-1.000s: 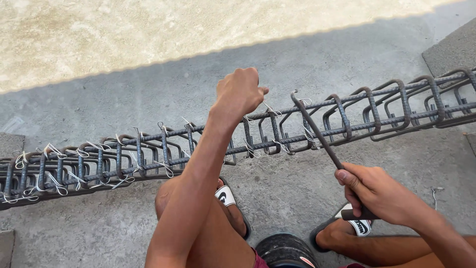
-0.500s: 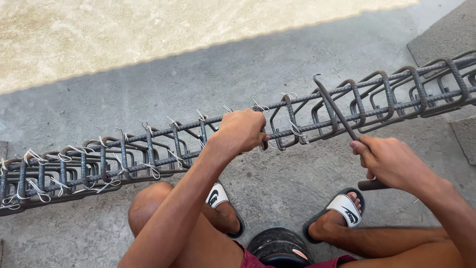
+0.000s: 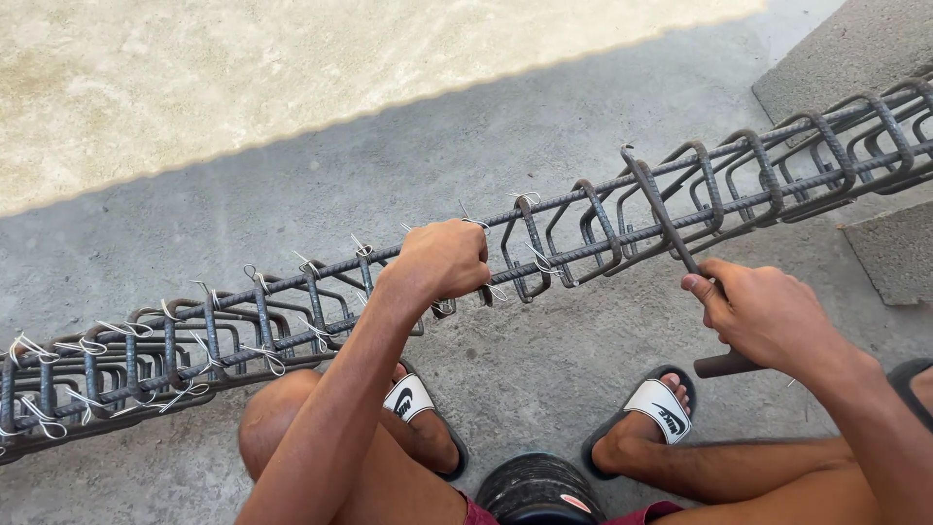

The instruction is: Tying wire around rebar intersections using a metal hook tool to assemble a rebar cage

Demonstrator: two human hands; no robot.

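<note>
Under left grip (image 3: 442, 261), rebar cage (image 3: 292, 311)

Two hands working on a long steel rebar cage laid across a concrete floor.

The rebar cage (image 3: 292, 321) runs slantwise, rising toward the right, its rings bound with pale wire ties (image 3: 262, 358). The left hand (image 3: 442, 261) is closed around the cage's bars near its middle. Further right along the cage, the right hand (image 3: 768, 313) grips a hooked steel tool (image 3: 671, 228) whose tip catches a ring. Below the cage, two sandalled feet (image 3: 661, 413) rest on the concrete floor (image 3: 544, 146).
</note>
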